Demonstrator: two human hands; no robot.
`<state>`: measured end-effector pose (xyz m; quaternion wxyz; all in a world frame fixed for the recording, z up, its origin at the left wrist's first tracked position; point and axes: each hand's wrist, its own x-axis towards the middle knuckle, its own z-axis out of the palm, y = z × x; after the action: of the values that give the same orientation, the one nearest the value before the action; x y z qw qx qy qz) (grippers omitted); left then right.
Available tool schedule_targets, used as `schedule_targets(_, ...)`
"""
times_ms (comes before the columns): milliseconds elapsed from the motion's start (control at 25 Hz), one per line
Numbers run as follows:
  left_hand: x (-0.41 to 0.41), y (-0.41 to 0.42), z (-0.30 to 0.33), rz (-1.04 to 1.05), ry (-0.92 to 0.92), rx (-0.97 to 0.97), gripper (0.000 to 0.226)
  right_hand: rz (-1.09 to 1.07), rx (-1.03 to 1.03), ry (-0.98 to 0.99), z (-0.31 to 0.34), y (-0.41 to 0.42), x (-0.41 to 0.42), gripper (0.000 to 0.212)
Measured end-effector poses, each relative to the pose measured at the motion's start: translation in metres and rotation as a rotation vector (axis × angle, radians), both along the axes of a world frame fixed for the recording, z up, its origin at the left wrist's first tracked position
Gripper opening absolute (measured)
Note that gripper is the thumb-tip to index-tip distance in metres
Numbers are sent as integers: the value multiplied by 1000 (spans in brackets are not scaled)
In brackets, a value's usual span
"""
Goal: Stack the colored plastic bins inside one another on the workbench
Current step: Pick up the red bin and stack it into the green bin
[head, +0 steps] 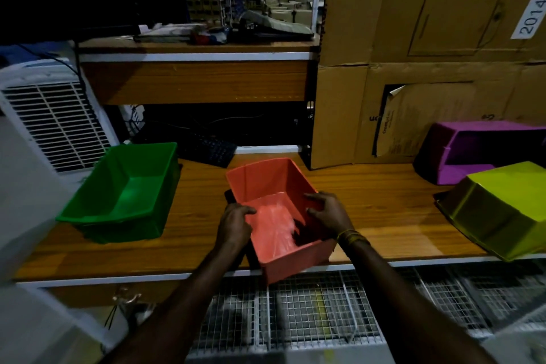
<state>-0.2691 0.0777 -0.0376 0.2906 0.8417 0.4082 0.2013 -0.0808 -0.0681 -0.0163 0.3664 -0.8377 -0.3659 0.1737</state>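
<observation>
Dim storeroom, wooden surface (369, 216) | you hold the orange bin (274, 186) at the front edge; left hand (235, 226) and right hand (329, 211) curl over its side walls | next, judged: carry it left; lower it squarely into the green bin (124, 189)

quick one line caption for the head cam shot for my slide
Both hands, left and right, grip the orange bin on the workbench.

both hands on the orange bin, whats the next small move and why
Probably lift the orange bin, gripped by the left hand and right hand, leftward toward the green bin, which sits upright, open and apparently empty. The other bins lie tipped.
</observation>
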Motion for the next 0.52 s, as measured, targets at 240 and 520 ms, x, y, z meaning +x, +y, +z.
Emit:
schedule_targets(240, -18, 33, 12, -214, 47, 60, 37, 188, -193, -202, 8, 26, -83, 73)
schedule_targets(520, -33, 59, 11, -484, 180, 225, 33, 291, -355, -291, 1, 31, -111, 69)
